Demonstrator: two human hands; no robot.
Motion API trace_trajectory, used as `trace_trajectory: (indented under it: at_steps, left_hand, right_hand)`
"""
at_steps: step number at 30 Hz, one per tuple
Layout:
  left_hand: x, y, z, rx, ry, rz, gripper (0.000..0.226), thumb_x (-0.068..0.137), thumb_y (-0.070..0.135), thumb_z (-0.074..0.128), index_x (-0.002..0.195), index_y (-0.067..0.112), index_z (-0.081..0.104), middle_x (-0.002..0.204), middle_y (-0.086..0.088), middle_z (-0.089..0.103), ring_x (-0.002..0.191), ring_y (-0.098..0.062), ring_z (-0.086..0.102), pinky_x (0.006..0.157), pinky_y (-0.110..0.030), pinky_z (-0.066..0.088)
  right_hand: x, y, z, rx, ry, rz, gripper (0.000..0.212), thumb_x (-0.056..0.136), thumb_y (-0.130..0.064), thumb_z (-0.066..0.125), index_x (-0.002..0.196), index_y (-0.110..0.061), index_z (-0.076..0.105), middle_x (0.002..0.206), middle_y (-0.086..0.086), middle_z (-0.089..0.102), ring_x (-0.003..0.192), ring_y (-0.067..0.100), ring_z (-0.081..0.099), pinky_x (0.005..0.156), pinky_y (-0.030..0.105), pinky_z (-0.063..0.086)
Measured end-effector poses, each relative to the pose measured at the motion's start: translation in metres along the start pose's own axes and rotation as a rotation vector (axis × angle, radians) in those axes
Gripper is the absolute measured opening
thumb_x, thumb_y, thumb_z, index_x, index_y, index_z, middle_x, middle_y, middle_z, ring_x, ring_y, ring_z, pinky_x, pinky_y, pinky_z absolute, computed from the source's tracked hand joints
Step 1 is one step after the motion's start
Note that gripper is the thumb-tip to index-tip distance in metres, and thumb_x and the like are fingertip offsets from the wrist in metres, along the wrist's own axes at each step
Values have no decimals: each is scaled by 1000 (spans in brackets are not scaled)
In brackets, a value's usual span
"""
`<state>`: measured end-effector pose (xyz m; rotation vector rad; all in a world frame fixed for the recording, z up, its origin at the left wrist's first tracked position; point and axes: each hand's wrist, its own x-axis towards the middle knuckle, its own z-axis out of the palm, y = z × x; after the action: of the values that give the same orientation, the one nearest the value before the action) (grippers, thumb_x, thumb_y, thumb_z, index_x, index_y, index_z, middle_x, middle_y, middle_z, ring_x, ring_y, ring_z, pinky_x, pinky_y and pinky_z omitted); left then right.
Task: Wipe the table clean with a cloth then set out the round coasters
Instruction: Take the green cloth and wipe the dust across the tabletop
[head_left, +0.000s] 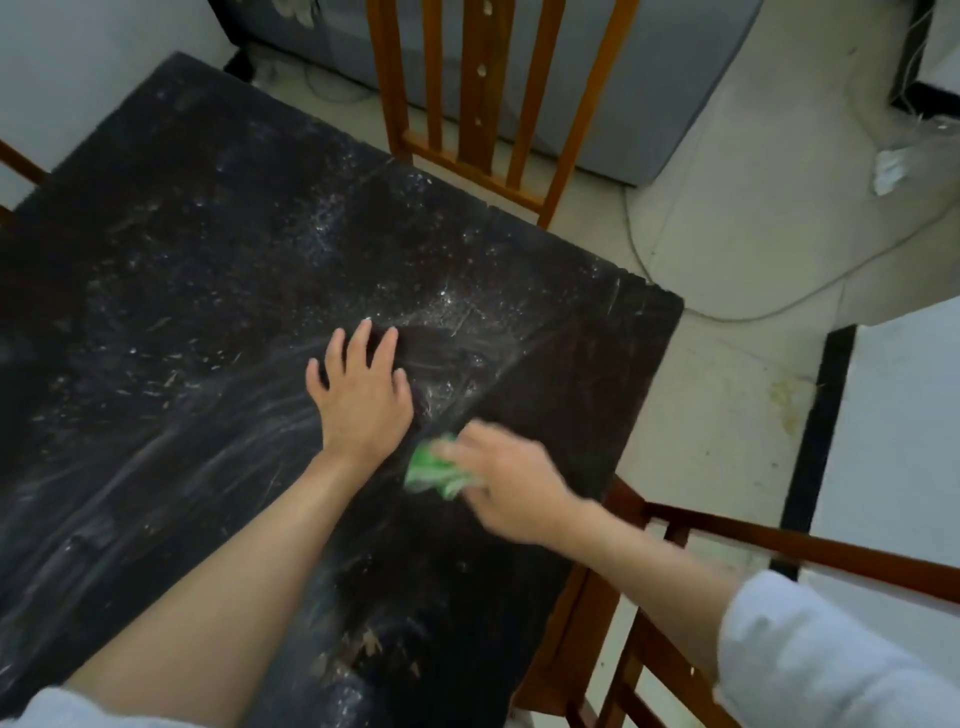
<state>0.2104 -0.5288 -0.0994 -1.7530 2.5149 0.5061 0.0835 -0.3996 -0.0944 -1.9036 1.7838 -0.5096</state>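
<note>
Well, one green cloth (434, 467) bunched in right hand (511, 486); left hand (361, 397) flat, fingers spread, empty.

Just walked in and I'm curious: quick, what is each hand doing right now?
Left hand: open, fingers spread, flat on the dark table, holding nothing.
Right hand: closed on a green cloth, blurred.

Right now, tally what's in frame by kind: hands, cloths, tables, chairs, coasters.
Bare hands: 2, left hand flat on the table, right hand gripping the cloth
Green crumpled cloth: 1
Dark dusty table: 1
Brown wooden chairs: 3, far chair, near-right chair, and a chair part at the left edge
Round coasters: 0 visible
Total: 7
</note>
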Motion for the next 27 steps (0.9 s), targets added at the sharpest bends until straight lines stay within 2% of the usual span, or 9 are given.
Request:
trace_trajectory:
  at_steps: [2, 4, 9, 13, 16, 18, 22, 25, 27]
  left_hand:
    - [3, -8, -2, -18, -16, -18, 48, 96, 28, 39, 144, 24, 34, 155, -3, 23, 143, -24, 12, 114, -50, 11]
    - [5, -14, -5, -11, -32, -6, 46, 97, 30, 38, 143, 26, 36, 154, 0, 26, 142, -22, 14, 113, -47, 14]
    - [12, -15, -13, -43, -81, -32, 43, 98, 30, 36, 141, 32, 39, 152, 6, 27, 140, -18, 16, 111, -43, 16]
    - [21, -11, -24, -114, -86, -61, 40, 97, 20, 38, 135, 28, 48, 147, 3, 34, 138, -19, 18, 111, -43, 16]
    - [35, -13, -32, -105, -37, -100, 41, 96, 21, 41, 135, 25, 48, 149, -2, 31, 139, -23, 16, 111, -47, 18]
    - [41, -17, -33, -95, -71, -135, 44, 95, 26, 42, 139, 27, 42, 153, -3, 25, 141, -25, 12, 112, -48, 16]
    - [37, -23, -27, -69, -126, -109, 49, 94, 29, 44, 142, 32, 36, 154, -2, 22, 142, -23, 10, 113, -48, 16]
    - [41, -24, -30, -81, -138, -118, 47, 95, 28, 44, 141, 33, 37, 154, 0, 23, 142, -23, 11, 112, -47, 18]
    - [46, -25, -35, -111, -154, -128, 44, 95, 27, 43, 139, 32, 42, 152, 0, 27, 140, -23, 14, 110, -47, 20]
  right_hand:
    - [4, 2, -11, 115, -67, -46, 39, 86, -16, 57, 125, -18, 54, 101, 1, 55, 76, 13, 57, 64, 32, 54]
    - [28, 33, -38, 29, 224, 78, 40, 85, -11, 57, 125, -16, 55, 98, 7, 55, 73, 18, 57, 59, 35, 55]
    - [81, 121, -93, -192, 511, 759, 50, 89, -8, 47, 138, -11, 38, 115, 20, 46, 97, 36, 50, 74, 38, 42]
    - [61, 57, -26, -256, 339, 290, 50, 76, -8, 52, 126, -7, 51, 100, 15, 57, 84, 32, 57, 62, 37, 53]
    - [32, 6, -2, -73, -42, -97, 46, 80, -14, 53, 126, -11, 52, 100, 7, 57, 79, 23, 60, 59, 31, 54]
    - [34, 14, -24, -84, 72, -122, 46, 79, -9, 59, 124, -10, 55, 101, 6, 59, 79, 19, 60, 57, 29, 54]
    - [65, 93, -87, -245, 507, 360, 42, 85, -4, 54, 126, -9, 51, 106, 15, 54, 85, 27, 55, 63, 32, 48]
    - [87, 127, -105, -150, 507, 874, 45, 86, -5, 46, 131, -12, 45, 116, 17, 45, 100, 33, 49, 78, 39, 41]
    - [98, 110, -86, -231, 422, 827, 48, 84, -5, 50, 131, -12, 43, 118, 16, 44, 103, 32, 47, 79, 40, 43]
